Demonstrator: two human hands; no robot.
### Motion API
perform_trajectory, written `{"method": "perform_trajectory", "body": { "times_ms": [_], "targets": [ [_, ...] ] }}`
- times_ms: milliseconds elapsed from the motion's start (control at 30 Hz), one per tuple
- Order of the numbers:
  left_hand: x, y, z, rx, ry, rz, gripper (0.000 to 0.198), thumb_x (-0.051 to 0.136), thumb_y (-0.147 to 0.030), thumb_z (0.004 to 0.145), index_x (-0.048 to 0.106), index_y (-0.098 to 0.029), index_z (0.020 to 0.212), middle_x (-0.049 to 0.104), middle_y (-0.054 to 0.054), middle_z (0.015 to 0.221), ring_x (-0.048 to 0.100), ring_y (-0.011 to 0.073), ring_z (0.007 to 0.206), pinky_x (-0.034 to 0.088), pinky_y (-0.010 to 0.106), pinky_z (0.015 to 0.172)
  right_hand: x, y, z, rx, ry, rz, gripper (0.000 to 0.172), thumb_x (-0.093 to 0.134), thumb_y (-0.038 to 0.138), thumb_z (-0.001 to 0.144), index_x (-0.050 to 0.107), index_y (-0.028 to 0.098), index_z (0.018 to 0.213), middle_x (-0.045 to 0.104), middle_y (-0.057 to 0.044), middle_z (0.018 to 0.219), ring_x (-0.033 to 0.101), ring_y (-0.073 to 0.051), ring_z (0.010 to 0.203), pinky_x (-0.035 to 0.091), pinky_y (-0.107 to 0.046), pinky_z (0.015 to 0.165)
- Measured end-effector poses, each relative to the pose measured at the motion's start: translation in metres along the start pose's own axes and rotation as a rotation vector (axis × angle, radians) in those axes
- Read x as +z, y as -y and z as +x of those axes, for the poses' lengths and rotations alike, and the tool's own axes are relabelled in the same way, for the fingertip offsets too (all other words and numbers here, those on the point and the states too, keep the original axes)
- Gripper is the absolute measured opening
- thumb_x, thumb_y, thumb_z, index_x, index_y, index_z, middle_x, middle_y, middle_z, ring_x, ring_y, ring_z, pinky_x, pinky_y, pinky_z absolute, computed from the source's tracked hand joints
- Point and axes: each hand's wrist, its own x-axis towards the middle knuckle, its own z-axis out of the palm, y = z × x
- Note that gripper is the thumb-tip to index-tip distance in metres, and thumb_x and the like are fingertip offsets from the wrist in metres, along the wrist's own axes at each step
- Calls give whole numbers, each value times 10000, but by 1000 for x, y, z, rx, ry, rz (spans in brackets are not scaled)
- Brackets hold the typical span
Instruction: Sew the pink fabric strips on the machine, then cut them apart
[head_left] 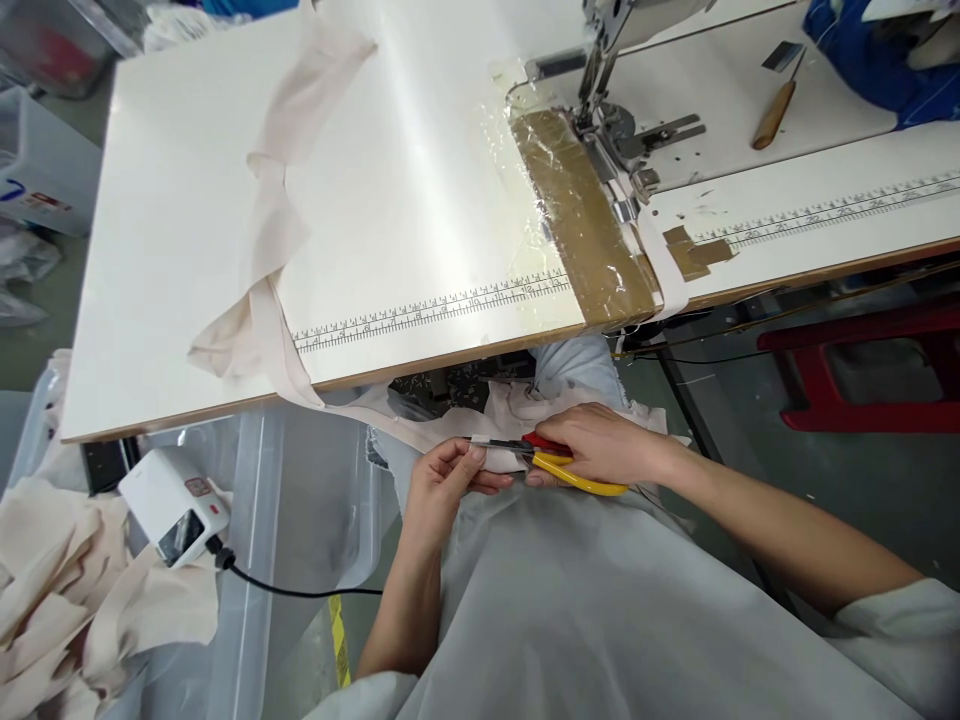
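Over my lap, my right hand [589, 440] grips a pair of scissors [577, 474] with one yellow and one red handle. Their blades point left toward my left hand [448, 482], which pinches the edge of a pale pink fabric strip [382, 418]. The blades lie along the cloth near my left fingertips; whether they are apart I cannot tell. From my hands the strip runs left, up over the table edge, and lies twisted across the white tabletop [420, 180]. More pale cloth rests on my lap, partly under the scissors and my right hand.
A sewing machine [600, 110] stands on the table, with brown tape beside it and a band hanging over the edge. A wooden-handled awl [776, 112] lies to its right. At lower left, a clear bin [255, 500] holds fabric pieces and a white device [174, 505]. A red stool [862, 370] is at right.
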Motion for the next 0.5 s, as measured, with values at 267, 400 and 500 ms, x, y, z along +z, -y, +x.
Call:
{"method": "perform_trajectory", "body": {
  "times_ms": [267, 400, 500],
  "targets": [
    [22, 9, 2, -17, 57, -39, 486, 742, -641, 714, 544, -216, 842, 696, -2, 610, 743, 245, 624, 584, 321, 593, 17, 1, 3, -68, -213, 335, 445, 560, 543, 864, 313, 236, 658, 415, 37, 606, 374, -129, 556, 266, -266, 535],
    [27, -14, -1, 30, 248, 168, 437, 591, -658, 835, 513, -239, 936, 728, 24, 780, 722, 210, 604, 532, 287, 498, 26, 9, 3, -183, -379, 498, 313, 472, 419, 930, 369, 231, 702, 456, 26, 655, 420, -127, 582, 324, -247, 540],
    [1, -76, -2, 281, 124, 598, 293, 575, -502, 902, 599, -217, 963, 721, 27, 806, 644, 144, 535, 480, 260, 493, 27, 7, -7, -188, -463, 462, 270, 509, 369, 936, 446, 216, 723, 515, 10, 668, 464, -131, 583, 363, -247, 547]
  ]
}}
